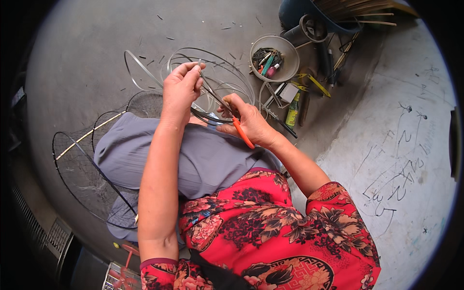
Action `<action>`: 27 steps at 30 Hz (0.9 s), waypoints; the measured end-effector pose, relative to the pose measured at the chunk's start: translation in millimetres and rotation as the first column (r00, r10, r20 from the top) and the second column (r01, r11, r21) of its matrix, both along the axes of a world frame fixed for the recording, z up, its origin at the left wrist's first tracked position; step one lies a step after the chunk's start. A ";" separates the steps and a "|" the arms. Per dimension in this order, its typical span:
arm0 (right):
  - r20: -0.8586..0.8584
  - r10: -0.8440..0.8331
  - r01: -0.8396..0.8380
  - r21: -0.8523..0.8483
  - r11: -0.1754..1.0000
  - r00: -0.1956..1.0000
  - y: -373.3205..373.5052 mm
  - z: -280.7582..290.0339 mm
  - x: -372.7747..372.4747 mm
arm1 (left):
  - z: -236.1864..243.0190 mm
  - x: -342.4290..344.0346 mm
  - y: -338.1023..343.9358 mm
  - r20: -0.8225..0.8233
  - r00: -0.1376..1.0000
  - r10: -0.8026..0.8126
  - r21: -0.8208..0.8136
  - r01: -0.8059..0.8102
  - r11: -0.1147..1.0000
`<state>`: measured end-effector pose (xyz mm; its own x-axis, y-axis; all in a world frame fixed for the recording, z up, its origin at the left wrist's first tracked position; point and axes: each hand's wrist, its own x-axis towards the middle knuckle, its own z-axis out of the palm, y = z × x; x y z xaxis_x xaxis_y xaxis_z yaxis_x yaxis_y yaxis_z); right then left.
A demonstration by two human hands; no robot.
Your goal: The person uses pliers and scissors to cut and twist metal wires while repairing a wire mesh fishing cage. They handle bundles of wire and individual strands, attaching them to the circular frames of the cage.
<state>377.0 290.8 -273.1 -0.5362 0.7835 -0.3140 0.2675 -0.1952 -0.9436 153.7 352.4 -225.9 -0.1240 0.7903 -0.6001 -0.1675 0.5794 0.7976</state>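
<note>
My left hand [182,92] is raised over my lap, thumb and fingers pinching the pale end of a thin flat strip [199,62]. Just right of it and lower, my right hand [251,122] grips scissors with orange handles [243,134]. Their blades point up and left, toward the pinched strip; whether they touch it I cannot tell. A coil of dark strips [205,116] lies between the hands, its loose loops spreading over the floor beyond. Grey cloth [145,150] covers my legs.
Left of my legs rests a black mesh net cage [77,145] with hoops. Ahead right stand a round bowl [293,52] of small items, a green-yellow bottle [292,112], a yellow tool [319,87] and a blue bucket [290,14]. Short dark scraps litter the floor.
</note>
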 end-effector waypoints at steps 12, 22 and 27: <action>-0.421 -0.175 0.178 -0.034 0.984 0.890 47.4 156.9 5.6 | 206.0 5.9 -15.9 -0.242 0.959 0.145 0.658 0.052 0.751; -0.713 -0.433 0.823 0.381 0.421 0.552 123.2 344.3 218.0 | 268.3 -48.5 -90.5 -0.429 0.868 0.250 0.769 0.206 0.605; -0.607 -0.573 0.426 0.795 -0.432 0.550 97.7 459.7 253.0 | 276.7 -59.3 -109.7 -0.391 0.891 0.231 0.772 0.181 0.610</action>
